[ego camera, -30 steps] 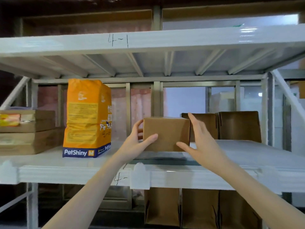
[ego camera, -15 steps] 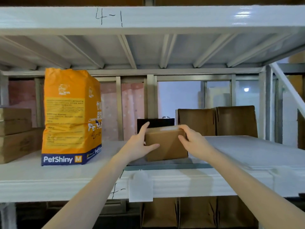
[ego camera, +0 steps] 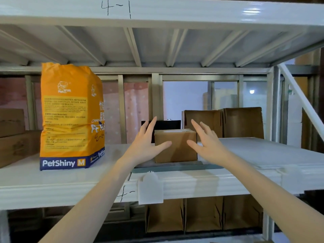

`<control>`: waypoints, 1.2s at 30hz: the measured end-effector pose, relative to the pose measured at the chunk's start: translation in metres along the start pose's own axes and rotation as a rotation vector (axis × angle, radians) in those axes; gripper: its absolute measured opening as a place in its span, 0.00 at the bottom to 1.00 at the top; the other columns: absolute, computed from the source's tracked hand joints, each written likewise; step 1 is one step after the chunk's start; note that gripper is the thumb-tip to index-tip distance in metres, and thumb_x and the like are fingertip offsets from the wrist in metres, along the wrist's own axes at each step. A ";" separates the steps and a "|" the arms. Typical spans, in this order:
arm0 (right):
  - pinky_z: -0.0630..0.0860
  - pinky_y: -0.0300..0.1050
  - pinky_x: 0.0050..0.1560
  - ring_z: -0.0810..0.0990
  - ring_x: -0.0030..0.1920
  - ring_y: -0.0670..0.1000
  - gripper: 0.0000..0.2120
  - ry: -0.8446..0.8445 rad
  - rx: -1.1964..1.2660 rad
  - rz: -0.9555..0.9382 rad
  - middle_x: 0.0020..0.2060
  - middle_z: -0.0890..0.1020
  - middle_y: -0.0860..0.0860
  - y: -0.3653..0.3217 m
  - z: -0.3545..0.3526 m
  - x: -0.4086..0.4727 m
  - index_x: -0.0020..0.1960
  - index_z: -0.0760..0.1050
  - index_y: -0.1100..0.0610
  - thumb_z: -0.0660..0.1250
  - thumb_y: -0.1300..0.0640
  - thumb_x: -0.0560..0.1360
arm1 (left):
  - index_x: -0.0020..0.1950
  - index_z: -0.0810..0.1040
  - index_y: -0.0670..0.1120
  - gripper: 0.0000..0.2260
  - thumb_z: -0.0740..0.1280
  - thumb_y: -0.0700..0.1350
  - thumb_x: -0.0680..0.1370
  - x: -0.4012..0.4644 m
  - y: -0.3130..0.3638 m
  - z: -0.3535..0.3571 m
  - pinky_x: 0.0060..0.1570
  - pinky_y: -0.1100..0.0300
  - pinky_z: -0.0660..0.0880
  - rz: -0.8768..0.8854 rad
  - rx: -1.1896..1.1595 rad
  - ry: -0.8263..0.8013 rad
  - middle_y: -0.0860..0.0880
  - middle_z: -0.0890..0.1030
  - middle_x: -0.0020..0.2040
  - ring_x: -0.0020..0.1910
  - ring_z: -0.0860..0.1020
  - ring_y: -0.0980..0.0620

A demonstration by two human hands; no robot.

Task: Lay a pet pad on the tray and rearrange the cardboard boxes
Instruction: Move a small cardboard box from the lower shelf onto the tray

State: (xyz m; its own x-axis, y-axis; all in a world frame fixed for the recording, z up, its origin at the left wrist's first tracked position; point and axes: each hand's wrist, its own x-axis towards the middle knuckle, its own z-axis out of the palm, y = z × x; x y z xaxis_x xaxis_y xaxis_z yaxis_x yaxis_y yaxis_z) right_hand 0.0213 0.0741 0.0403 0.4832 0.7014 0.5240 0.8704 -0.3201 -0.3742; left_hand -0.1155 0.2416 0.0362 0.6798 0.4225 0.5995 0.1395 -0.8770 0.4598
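A small brown cardboard box [ego camera: 177,146] stands on a low grey tray [ego camera: 175,168] at the front of the white shelf [ego camera: 52,183]. My left hand [ego camera: 145,144] is spread just left of the box, its thumb in front of the box face. My right hand [ego camera: 205,142] is spread just to its right, a small gap showing. Neither hand grips anything. Behind the box stands a black box [ego camera: 166,125]. Two taller brown cardboard boxes [ego camera: 226,121] stand at the back right. An orange PetShiny pet pad bag [ego camera: 70,116] stands upright at the left.
Flat cardboard boxes [ego camera: 12,135] are stacked at the far left of the shelf. A white label tag [ego camera: 150,188] hangs on the shelf's front edge. More cardboard boxes [ego camera: 201,214] stand on the level below. The upper shelf marked 4-1 [ego camera: 157,11] is close overhead.
Both hands have let go of the small box and opened beside it. The box, held tilted half a second ago, now sits flat on the tray.
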 end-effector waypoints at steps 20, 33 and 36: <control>0.54 0.49 0.72 0.51 0.76 0.51 0.35 0.040 -0.016 -0.211 0.77 0.50 0.46 0.048 -0.023 -0.052 0.77 0.47 0.45 0.61 0.43 0.77 | 0.76 0.46 0.60 0.38 0.65 0.62 0.73 -0.044 0.061 0.059 0.74 0.46 0.54 0.088 0.129 0.068 0.55 0.46 0.79 0.77 0.49 0.50; 0.52 0.43 0.70 0.54 0.75 0.47 0.34 -0.078 0.042 -0.466 0.77 0.54 0.45 0.117 -0.011 -0.117 0.76 0.48 0.44 0.60 0.41 0.76 | 0.75 0.49 0.61 0.35 0.64 0.62 0.74 -0.126 0.103 0.137 0.68 0.43 0.67 0.055 0.084 0.055 0.59 0.51 0.78 0.74 0.61 0.51; 0.54 0.42 0.72 0.56 0.75 0.47 0.34 -0.082 0.018 -0.543 0.77 0.55 0.46 0.132 -0.007 -0.137 0.76 0.50 0.46 0.61 0.43 0.76 | 0.76 0.50 0.59 0.35 0.65 0.58 0.75 -0.149 0.107 0.156 0.73 0.56 0.55 0.071 0.125 0.048 0.58 0.51 0.78 0.76 0.52 0.60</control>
State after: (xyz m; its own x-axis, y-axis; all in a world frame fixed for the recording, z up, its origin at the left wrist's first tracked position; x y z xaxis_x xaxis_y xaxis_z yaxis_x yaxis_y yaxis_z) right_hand 0.0708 -0.0685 -0.0756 -0.0450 0.8101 0.5846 0.9905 0.1124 -0.0796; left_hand -0.0898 0.0491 -0.1060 0.6563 0.3666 0.6595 0.1829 -0.9253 0.3324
